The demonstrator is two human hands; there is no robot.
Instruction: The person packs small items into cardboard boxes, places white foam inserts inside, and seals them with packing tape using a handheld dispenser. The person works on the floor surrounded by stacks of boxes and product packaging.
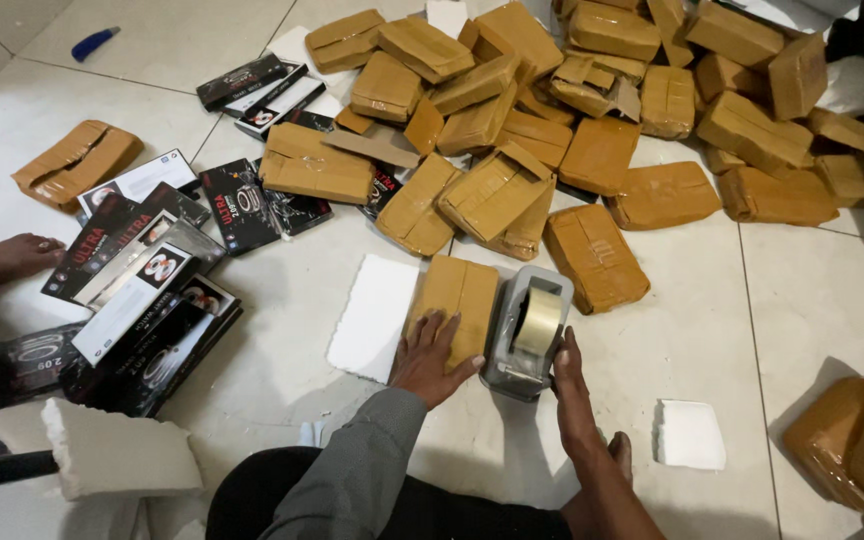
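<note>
1. Brown taped parcel lies flat on the tiled floor, just beside the tape dispenser.
2. Left hand rests open and flat on its near end, gripping nothing.
3. Right hand touches the dispenser's side; I cannot tell if it grips.
4. It looks light, stiff and slippery with tape. Hold its long edges.

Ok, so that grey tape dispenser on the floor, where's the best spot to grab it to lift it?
Probably by the low grey body of the tape dispenser, from above, palm spanning its two flat sides below the tape roll. The right hand already rests against its right side; the wrapped brown parcel under the left hand crowds the other side.
</note>
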